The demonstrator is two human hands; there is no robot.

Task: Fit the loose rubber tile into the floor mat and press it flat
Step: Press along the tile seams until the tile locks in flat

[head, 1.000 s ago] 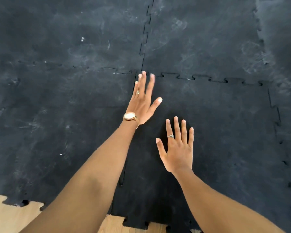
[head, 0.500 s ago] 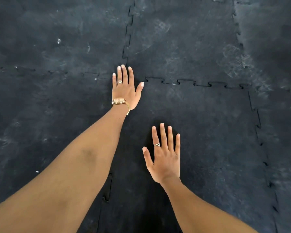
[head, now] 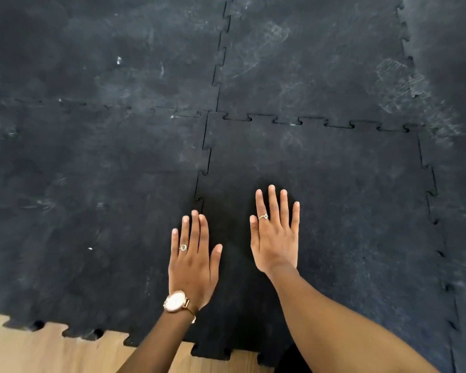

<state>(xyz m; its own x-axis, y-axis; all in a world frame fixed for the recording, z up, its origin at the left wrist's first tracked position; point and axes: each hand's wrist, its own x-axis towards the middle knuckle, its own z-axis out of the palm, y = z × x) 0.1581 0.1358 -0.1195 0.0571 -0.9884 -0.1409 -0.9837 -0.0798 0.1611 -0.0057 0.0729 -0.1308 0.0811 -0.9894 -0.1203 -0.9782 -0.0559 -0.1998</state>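
Black, scuffed tile (head: 320, 211) sits level in the mat (head: 92, 184), seams meshed; left hand (head: 193, 262) and right hand (head: 276, 238) lie flat, fingers extended, holding nothing.

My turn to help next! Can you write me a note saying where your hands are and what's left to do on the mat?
Left hand: open, flat across the left seam of the darker black rubber tile.
Right hand: open, flat on that tile.
Tile sits in its gap in the black interlocking floor mat; far and side teeth look meshed.
Left: press the near-left seam, then check the near edge by the wooden floor.
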